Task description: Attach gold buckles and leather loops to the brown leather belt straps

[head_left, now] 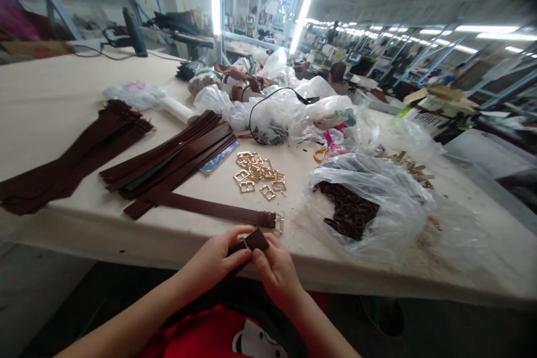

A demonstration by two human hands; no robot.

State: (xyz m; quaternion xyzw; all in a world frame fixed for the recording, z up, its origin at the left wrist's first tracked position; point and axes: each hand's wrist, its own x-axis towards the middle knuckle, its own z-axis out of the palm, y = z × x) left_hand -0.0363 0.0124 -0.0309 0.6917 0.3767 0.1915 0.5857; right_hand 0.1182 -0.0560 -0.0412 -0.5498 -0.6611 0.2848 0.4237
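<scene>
My left hand (216,260) and my right hand (277,271) are together at the table's near edge, both pinching the end of a dark brown leather strap (254,240). Just beyond them lies a finished brown belt (210,207) with a gold buckle (278,222) at its right end. A heap of loose gold buckles (258,174) sits farther back. To the right, a clear plastic bag (369,201) holds several small brown leather loops (348,212).
Two piles of brown straps (67,162) (176,154) lie at left on the beige table (50,100). Plastic bags (285,109), a black cord and orange-handled scissors (321,154) crowd the middle back. Metal pieces (409,165) lie at right. Workstations stretch behind.
</scene>
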